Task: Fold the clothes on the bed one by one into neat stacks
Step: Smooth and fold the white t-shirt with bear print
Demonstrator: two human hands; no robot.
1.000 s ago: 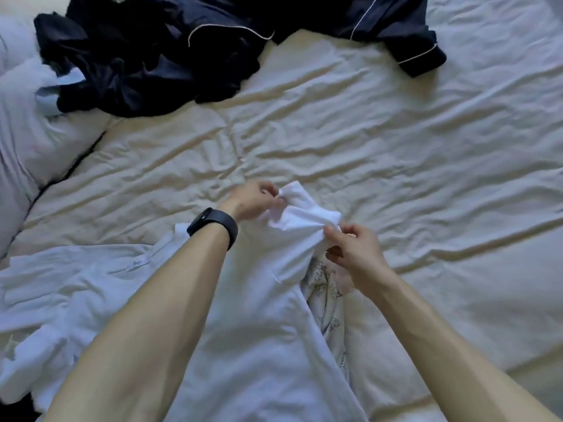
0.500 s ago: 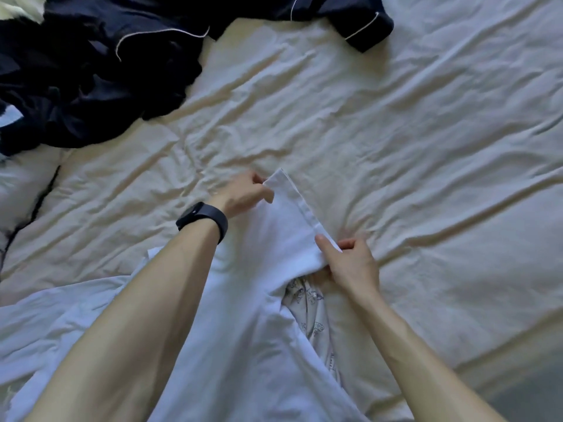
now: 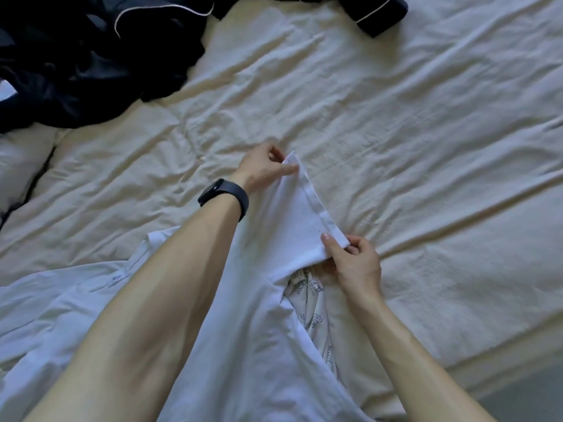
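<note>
**Both hands hold the hem of a white garment on the bed**

The fingers (image 3: 288, 169) of the left hand (image 3: 262, 169) are closed together on the far corner of a stitched hem band (image 3: 315, 204), so they are clamped on the cloth. The thumb of the right hand (image 3: 356, 263) lies on top of the near corner of the same band. Its other fingers are curled under the band, so this hand pinches the cloth too. Between the two hands the band runs straight, from far left to near right, and it looks flat.

The band belongs to a white cloth garment (image 3: 289, 229), which spreads from the hands toward the near edge of the view, under both forearms. It lies on the bed, in the near middle part. Just under its edge, beside the right wrist, a pale cloth with a grey printed pattern (image 3: 307, 296) shows. At the near left, more white fabric with a small label (image 3: 117, 277) lies crumpled. I cannot tell if it is a part of the same garment.

On the left wrist sits a black band watch (image 3: 224, 194). All these things rest on a wrinkled cream bed sheet (image 3: 426, 147). At the far left lies a heap of dark navy clothes with thin white piping (image 3: 91, 56), well apart from the hands. One dark cuff (image 3: 380, 16) lies to the right of the heap. At the left edge a pale pillow (image 3: 18, 172) is seen.
</note>
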